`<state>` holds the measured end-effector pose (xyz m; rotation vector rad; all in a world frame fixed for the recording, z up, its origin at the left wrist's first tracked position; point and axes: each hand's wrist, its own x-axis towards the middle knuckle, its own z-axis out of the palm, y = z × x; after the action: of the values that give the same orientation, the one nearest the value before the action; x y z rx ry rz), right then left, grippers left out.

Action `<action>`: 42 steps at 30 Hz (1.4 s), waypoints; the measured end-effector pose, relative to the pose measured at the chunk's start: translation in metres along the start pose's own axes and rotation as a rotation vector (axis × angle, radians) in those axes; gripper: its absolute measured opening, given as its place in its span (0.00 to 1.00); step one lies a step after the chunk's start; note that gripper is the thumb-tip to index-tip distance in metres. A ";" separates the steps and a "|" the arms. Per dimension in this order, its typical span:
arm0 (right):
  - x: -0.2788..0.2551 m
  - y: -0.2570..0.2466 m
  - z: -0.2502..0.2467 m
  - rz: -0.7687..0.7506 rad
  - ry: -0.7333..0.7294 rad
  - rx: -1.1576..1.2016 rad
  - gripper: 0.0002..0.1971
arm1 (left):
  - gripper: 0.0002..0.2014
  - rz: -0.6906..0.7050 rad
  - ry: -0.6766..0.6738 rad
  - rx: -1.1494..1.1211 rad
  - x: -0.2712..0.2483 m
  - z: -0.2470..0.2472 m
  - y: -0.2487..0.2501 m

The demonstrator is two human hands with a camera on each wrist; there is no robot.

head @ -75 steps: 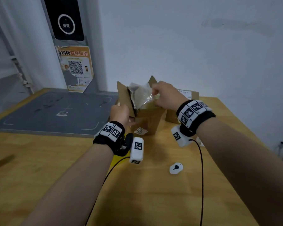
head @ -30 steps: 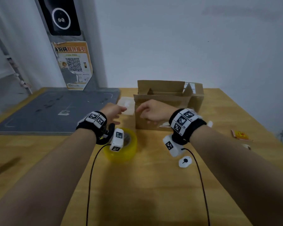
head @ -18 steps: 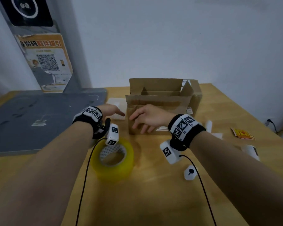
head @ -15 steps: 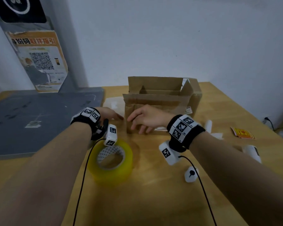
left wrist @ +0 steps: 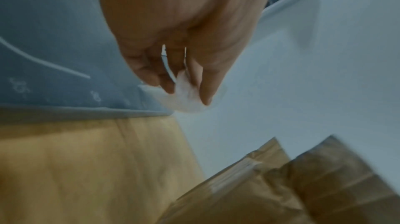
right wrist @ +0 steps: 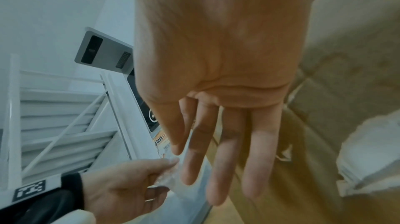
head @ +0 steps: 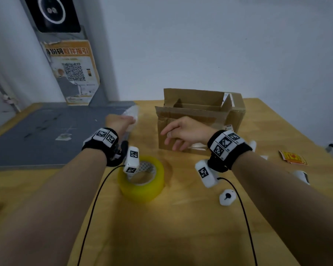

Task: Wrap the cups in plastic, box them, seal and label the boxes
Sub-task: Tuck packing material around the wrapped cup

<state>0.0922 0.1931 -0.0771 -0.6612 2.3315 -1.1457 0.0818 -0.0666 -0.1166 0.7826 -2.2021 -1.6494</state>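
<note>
An open cardboard box [head: 192, 120] stands on the wooden table [head: 181, 227], its flaps up; what is inside it is hidden. My left hand [head: 126, 120] is raised left of the box and pinches a clear plastic sheet [head: 133, 113] between thumb and fingers. The left wrist view shows that sheet [left wrist: 186, 106] at my left hand's [left wrist: 188, 94] fingertips. My right hand [head: 173, 137] hovers in front of the box with its fingers straight and spread, holding nothing. In the right wrist view my right hand [right wrist: 218, 167] reaches toward the plastic sheet [right wrist: 171, 178]. No cup shows.
A yellow tape roll [head: 142, 181] lies under my left wrist. A second box [head: 237, 110] stands behind the first. A grey mat [head: 37, 135] covers the table's left. A small white device [head: 227, 196], red-yellow stickers [head: 293, 157] and a white object [head: 302, 176] lie to the right.
My left hand has picked the plastic sheet up from the table beside the box and raised it. The right hand stays open in front of the box.
</note>
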 end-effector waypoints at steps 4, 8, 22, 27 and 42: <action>-0.026 -0.022 -0.006 -0.175 0.131 0.097 0.11 | 0.11 0.228 0.104 -0.261 -0.042 -0.019 0.044; -0.044 -0.042 -0.019 -0.382 0.435 0.201 0.12 | 0.16 0.332 0.041 -0.456 -0.094 -0.018 0.103; -0.092 -0.029 -0.103 -0.340 0.832 0.382 0.10 | 0.11 0.421 -0.151 -0.067 -0.138 0.048 0.145; -0.082 -0.012 -0.102 -0.281 0.847 0.413 0.07 | 0.08 0.333 -0.244 0.271 -0.122 0.059 0.108; -0.021 -0.014 -0.075 0.125 0.526 -0.757 0.07 | 0.22 0.195 -0.350 0.174 -0.117 0.064 0.079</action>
<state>0.0670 0.2427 -0.0209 -0.4669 3.2348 -0.3621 0.1236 0.0667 -0.0503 0.3188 -2.5911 -1.6129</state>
